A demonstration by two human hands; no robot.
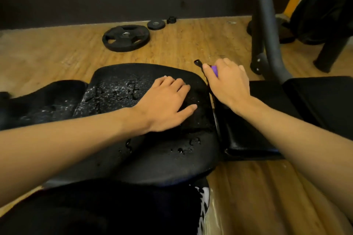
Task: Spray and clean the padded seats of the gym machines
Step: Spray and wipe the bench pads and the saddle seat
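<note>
Wet patch (114,91) sits just left of your flat, spread-fingered left grip (168,101) on the padded seat (152,158), way closer than your right grip (227,84) wrapping the purple bottle (214,68).

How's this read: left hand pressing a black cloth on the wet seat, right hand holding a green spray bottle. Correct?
One error: the head view shows the spray bottle in the right hand is purple, not green. The left hand does press a black cloth on the wet seat.

Weight plate (126,37) behind padded seat (152,158).
</note>
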